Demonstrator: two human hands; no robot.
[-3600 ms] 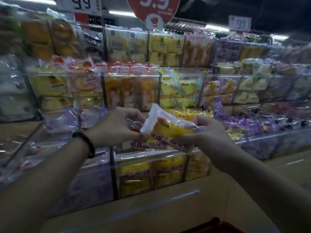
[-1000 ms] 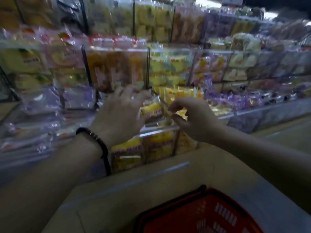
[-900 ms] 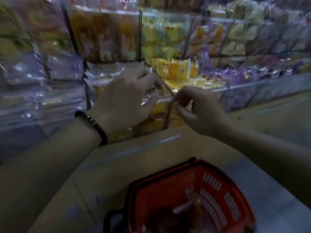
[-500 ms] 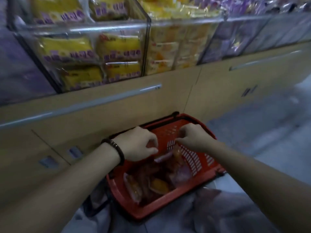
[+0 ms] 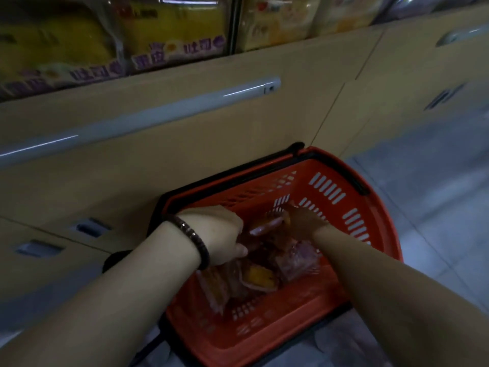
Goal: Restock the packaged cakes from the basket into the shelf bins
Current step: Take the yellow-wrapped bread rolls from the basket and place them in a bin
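Down low, a red basket (image 5: 341, 193) sits on the grey floor (image 5: 436, 197), close against the beige cabinet (image 5: 185, 165) under the shelf bins (image 5: 232, 25). Both hands are inside the basket, among the packaged cakes (image 5: 260, 279) piled loosely on its bottom; some show yellow cake through clear wrap, others look purplish. The left hand (image 5: 221, 234), with a dark bracelet (image 5: 194, 241) on its wrist, is turned back-up over the near-left part of the pile, its fingers bent down out of sight among the wrappers, so I cannot tell whether they grip anything. The right hand (image 5: 304, 223) reaches toward the far wall of the basket, fingers held close together and pointing away, touching a pinkish pack (image 5: 267, 226) that lies between the two hands; the dim, blurred view does not show whether they pinch it. Above, yellow packs (image 5: 172, 33) with purple lettering fill the bins behind clear fronts, and a long pale handle (image 5: 164, 108) runs across the cabinet.
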